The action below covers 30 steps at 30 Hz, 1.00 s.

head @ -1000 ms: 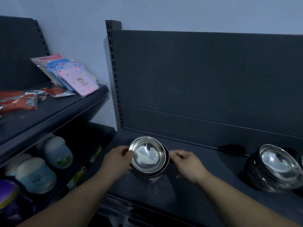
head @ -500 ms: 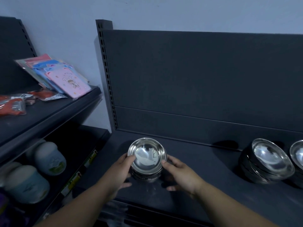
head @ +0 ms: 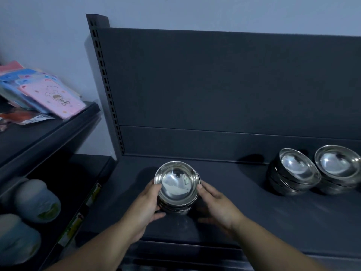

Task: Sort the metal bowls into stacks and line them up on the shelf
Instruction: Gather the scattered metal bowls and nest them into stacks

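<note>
A small stack of shiny metal bowls [head: 176,185] sits on the dark shelf [head: 244,212] near its left end. My left hand [head: 145,207] grips the stack's left side, thumb on the top rim. My right hand [head: 216,204] holds the right side the same way. Two more stacks stand at the right against the back panel: a leaning stack [head: 293,172] and another stack [head: 340,169] cut off by the frame edge.
The shelf's back panel [head: 224,90] and slotted upright post [head: 105,85] rise behind. To the left, a higher shelf [head: 48,132] carries pink and blue packets [head: 52,98]. Below it stand pale lidded containers [head: 37,200].
Both hands have closed in on the bowl stack and the tilted top bowl now sits level on it. The view has shifted right, bringing a second stack into sight.
</note>
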### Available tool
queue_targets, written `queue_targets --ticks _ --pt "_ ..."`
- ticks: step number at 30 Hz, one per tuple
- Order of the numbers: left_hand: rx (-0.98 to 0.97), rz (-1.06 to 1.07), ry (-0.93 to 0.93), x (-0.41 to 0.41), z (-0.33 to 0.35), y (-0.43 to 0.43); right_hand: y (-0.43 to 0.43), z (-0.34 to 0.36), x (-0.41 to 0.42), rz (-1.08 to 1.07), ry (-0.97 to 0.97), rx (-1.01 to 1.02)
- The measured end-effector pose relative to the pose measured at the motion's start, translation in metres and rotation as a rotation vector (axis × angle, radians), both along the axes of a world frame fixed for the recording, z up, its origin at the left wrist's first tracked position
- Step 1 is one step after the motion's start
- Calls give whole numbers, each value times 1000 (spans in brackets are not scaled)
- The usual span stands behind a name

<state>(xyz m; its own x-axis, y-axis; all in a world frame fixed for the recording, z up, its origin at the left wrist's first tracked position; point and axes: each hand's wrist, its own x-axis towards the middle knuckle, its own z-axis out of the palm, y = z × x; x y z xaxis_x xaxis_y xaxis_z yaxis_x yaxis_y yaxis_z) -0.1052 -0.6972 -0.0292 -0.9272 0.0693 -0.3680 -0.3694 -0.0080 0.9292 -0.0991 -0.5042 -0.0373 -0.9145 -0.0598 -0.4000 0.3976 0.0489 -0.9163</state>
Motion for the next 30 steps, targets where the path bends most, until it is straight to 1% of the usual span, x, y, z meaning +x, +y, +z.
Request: queue_targets --ticks 5,9,12,19,24,27,30 --pt "0 -56 24 6 2 16 15 -2 11 -60 -11 -28" --pt "-7 -109 33 10 2 31 32 -1 19 -68 -6 -37" --pt "-24 -104 48 14 3 43 45 3 22 -68 -7 -45" --pt "-144 -86 21 17 2 49 62 0 26 33 39 -23" --pt "-327 -239 173 20 -9 29 76 -21 27 149 172 20" --pt "-279 -312 213 26 -15 29 73 -29 30 180 226 3" --pt "-188 -317 251 27 -18 31 61 -30 34 100 237 -85"
